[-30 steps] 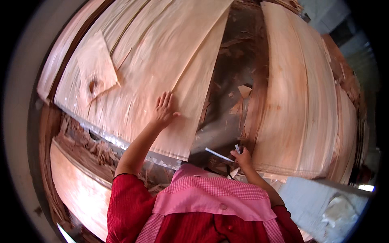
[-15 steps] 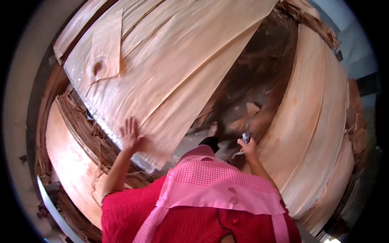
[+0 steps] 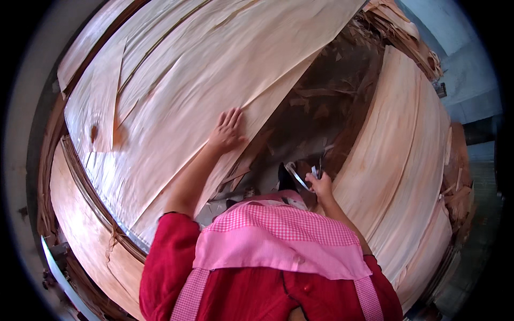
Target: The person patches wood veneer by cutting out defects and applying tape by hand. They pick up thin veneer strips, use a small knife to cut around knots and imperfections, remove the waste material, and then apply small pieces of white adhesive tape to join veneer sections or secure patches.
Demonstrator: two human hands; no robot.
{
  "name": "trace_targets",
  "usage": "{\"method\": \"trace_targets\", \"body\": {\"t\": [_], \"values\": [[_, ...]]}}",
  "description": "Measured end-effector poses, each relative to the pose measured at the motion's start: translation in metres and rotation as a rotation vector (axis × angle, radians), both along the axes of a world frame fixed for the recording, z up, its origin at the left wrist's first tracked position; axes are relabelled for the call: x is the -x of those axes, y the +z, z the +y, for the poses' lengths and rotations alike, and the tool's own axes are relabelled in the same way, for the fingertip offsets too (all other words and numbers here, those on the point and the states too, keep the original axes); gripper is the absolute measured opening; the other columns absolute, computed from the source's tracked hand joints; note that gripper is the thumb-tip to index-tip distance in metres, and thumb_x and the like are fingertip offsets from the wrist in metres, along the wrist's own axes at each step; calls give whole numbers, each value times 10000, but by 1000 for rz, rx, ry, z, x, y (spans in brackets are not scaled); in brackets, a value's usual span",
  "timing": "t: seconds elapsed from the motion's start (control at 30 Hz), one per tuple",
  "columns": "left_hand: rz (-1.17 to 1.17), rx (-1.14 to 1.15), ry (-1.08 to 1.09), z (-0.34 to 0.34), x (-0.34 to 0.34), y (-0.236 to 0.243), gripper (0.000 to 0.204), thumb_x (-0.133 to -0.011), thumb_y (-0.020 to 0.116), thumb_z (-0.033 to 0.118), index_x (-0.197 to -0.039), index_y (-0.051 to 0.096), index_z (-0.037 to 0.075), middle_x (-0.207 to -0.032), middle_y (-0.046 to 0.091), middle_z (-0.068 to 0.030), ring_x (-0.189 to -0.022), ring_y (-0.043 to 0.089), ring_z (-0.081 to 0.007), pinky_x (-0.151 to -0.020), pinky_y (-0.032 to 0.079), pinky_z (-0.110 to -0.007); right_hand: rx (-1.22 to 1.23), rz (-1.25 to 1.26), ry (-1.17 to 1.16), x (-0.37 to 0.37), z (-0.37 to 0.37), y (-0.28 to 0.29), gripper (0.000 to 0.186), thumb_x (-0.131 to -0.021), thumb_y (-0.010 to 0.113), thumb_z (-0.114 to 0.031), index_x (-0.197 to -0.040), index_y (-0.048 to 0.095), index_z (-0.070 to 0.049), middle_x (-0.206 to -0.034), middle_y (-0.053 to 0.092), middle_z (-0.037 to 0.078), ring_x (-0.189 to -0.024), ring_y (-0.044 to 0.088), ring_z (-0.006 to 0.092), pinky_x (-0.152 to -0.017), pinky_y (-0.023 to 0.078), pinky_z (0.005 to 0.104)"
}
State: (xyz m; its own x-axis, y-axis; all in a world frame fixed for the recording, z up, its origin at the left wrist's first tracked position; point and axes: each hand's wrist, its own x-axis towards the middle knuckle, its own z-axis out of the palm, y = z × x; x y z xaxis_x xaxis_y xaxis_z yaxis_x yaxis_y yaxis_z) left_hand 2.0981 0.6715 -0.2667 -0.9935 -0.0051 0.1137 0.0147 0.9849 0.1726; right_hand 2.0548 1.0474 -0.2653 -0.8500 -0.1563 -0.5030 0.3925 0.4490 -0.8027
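Note:
A broad pale sheet of wood veneer (image 3: 187, 96) spreads out in front of me and to the left. My left hand (image 3: 229, 132) lies flat on it near its right edge, fingers outstretched and holding nothing. A lengthwise crease or split runs beneath that hand. At the right, my right hand (image 3: 322, 185) is closed around a small metallic tool (image 3: 315, 171), whose kind I cannot make out. A shiny pale strip (image 3: 296, 175) shows just left of this hand; whether it belongs to the tool is unclear.
A narrow veneer piece (image 3: 107, 107) lies on the sheet's far left, beside a dark knot hole (image 3: 93, 132). Another veneer stack (image 3: 396, 144) stands to my right. Between the stacks, scraps litter the dark floor (image 3: 316, 112). Torn veneer (image 3: 393, 21) piles up at the far right.
My left hand has moved forward and right over the veneer, from near its front left edge to its right side. The right hand still holds the tool; the pale strip now shows more clearly.

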Motion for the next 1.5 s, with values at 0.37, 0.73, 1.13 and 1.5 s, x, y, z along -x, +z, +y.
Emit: {"method": "trace_targets", "body": {"t": [0.37,0.73,1.13,1.5], "values": [[-40,16,-44,47,255,5,853,-769,512,539,-1380,200,31,-1448,174,-131,-1352,103,-275,-1094,80,-431,66,-116,58,203,37,-8,300,-732,702,-219,-878,551,-5,-691,616,51,-470,510,87,-390,408,222],[-7,44,3,77,362,3,804,-759,539,507,-1363,267,51,-1444,190,-119,-1349,122,-285,-1081,112,-467,380,-242,156,345,-15,-2,181,-858,560,-206,-870,529,-28,-709,596,52,-462,479,85,-412,404,230],[48,159,179,103,396,-21,878,-599,605,611,-1325,394,164,-1406,275,-93,-1327,163,-329,-983,132,-658,153,150,212,515,-232,-12,182,-860,533,-164,-756,524,-14,-640,565,76,-464,553,148,-380,435,251],[-294,-162,603,87,148,-9,901,-747,417,621,-1406,128,79,-1476,40,-109,-1360,-39,-278,-1060,-62,-512,319,-20,319,537,-217,-27,177,-896,500,-193,-937,507,-21,-727,564,79,-573,590,187,-457,454,249]]}}
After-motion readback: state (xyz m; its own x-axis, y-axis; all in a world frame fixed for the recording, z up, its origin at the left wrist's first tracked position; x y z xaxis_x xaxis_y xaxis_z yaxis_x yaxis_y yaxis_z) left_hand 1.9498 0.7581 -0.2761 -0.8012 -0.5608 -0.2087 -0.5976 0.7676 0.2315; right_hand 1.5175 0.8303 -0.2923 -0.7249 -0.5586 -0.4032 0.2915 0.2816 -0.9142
